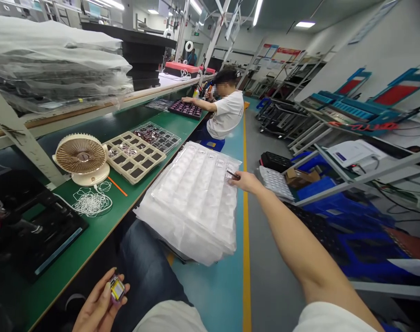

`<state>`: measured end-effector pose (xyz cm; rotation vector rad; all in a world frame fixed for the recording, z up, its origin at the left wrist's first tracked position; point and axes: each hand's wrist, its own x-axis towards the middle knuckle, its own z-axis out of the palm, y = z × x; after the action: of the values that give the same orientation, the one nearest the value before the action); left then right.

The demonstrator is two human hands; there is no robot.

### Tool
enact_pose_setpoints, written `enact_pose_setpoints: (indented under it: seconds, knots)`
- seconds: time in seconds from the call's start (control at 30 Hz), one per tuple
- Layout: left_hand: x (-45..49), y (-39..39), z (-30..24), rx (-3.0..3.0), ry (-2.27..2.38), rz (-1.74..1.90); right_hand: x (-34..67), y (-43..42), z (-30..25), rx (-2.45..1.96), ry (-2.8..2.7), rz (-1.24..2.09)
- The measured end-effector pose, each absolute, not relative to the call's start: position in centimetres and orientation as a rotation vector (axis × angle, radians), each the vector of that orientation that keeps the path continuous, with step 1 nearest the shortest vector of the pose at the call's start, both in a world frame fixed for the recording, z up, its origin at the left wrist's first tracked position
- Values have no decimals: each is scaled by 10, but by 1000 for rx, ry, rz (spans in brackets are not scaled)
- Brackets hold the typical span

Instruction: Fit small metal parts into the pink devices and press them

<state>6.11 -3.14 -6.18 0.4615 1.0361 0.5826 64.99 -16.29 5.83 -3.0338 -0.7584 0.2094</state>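
Low in the head view, my left hand (104, 302) pinches a small rounded device (116, 289) with a purple rim and a yellow and silver inner face. My right arm reaches forward, and my right hand (247, 181) is closed on a pair of dark tweezers (232, 174). The tweezers' tips point left over the far right part of a stack of white, translucent pocketed trays (192, 184). A few pockets near the tips show small marks or parts, too small to name. Thin white sheeting hangs around the stack's sides.
On the green bench (102, 230) stand a fan (81, 157), a tangled white cable (90, 202), a beige compartment tray (135, 157) and a clear tray (157, 137) of small parts. A co-worker (227, 108) sits further along. Racks with blue bins (320, 198) line the right.
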Motion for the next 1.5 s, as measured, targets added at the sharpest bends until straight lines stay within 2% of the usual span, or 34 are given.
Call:
enact_pose_setpoints:
  seconds: [0.1,0.2,0.23,0.33,0.43,0.6,0.77,0.87,1.0,1.23,1.5]
  knots:
    - [71,-35,-60,492,989,624,605,-158,87,-2935,-716,15]
    - [88,-41,-46,544,939,679,512,-148,91,-2731,-864,-43]
    - [94,-43,-39,565,904,686,473,-143,84,-2614,-971,14]
    - [104,-48,-17,637,777,682,356,-123,46,-1955,-1147,472]
    - [99,-45,-3,662,732,670,279,-105,9,-1710,-1044,689]
    - [70,-35,-4,569,718,697,246,-83,-14,-1497,-936,1016]
    - [48,-31,-14,539,741,801,237,-72,-21,-1280,-801,1481]
    - [41,-30,-17,528,719,806,227,-69,-32,-1213,-711,1604]
    - [36,-28,-18,532,699,797,222,-66,-34,-1205,-798,1470]
    - [32,-30,-28,677,760,961,232,-65,-9,-1152,-1539,665]
    - [30,-30,-34,832,785,1007,227,-62,-16,-1100,-1698,540]
